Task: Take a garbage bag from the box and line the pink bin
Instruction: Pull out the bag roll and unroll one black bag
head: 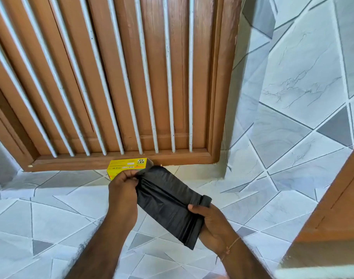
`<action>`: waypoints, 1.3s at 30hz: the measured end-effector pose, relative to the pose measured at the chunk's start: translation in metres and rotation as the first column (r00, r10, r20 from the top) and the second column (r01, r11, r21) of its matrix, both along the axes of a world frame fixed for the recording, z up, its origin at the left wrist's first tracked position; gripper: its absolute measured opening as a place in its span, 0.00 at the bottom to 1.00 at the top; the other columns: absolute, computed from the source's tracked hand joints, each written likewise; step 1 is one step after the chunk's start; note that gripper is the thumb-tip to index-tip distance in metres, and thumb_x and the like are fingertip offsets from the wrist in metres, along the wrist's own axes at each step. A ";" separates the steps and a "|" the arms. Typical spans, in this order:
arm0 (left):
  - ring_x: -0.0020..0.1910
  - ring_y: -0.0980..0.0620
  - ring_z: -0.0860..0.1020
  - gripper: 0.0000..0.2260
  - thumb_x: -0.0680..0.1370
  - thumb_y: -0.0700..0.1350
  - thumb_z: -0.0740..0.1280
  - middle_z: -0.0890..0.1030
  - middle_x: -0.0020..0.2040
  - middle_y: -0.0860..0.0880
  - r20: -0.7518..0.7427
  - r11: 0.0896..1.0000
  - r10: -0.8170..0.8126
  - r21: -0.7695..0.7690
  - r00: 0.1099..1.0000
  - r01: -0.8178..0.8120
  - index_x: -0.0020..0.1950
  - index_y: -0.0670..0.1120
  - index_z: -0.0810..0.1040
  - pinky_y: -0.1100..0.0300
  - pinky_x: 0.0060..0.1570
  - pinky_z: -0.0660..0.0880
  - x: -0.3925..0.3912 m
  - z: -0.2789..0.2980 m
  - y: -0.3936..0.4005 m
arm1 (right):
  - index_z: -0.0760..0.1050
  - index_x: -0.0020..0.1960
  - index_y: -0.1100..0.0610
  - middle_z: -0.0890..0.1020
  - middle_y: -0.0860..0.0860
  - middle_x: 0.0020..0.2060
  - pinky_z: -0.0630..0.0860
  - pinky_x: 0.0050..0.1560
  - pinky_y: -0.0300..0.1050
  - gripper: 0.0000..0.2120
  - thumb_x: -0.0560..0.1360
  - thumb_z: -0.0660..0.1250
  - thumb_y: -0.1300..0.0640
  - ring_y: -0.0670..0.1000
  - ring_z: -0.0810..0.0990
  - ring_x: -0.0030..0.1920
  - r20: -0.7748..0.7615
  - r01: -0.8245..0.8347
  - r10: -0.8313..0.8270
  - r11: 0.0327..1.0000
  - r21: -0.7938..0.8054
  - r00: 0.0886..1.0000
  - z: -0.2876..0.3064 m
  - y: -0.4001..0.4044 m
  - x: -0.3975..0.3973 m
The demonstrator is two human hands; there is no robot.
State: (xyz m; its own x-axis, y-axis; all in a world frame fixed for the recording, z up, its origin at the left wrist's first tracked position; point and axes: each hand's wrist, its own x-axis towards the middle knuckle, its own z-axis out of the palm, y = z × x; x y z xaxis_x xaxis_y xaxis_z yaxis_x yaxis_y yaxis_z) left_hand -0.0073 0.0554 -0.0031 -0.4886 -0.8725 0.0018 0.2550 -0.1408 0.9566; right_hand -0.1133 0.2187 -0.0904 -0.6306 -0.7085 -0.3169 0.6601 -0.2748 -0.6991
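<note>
Centrally, in the lower half of the frame, a folded black garbage bag point(168, 200) is held between two bare hands above a tiled floor point(57, 214). The bag forms a flat, creased strip; its long axis runs diagonally, from an upper end near the middle of the frame down to a lower end at lower right of centre. The left hand point(122, 190) grips the upper end, fingers curled and pinched together on the plastic at its top left edge. The right hand point(211, 220) holds the lower part from beneath, thumb pressed on the top face and fingers wrapped under the right edge, where a small rolled portion of the bag projects. A thin thread bracelet point(230, 248) circles the right wrist.

Just beyond the left hand, a yellow box point(127, 166) lies on the floor against the base of a brown wooden door point(119, 77), its long side parallel to the door's bottom rail; the bag's upper end overlaps the box's right end in the picture. White vertical bars point(168, 77) cross the door. Grey-and-white tiles also cover the wall point(305, 77) at upper right. A brown wooden surface point(333, 218) occupies the lower right corner.
</note>
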 end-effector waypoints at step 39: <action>0.40 0.60 0.79 0.10 0.73 0.51 0.72 0.84 0.45 0.49 0.669 0.546 -0.348 -0.424 0.657 0.722 0.48 0.46 0.83 0.60 0.47 0.77 0.192 -0.006 0.180 | 0.72 0.60 0.75 0.77 0.71 0.56 0.72 0.64 0.60 0.20 0.70 0.64 0.68 0.65 0.77 0.55 -0.323 -0.164 0.194 0.979 0.117 0.926 0.071 0.177 0.199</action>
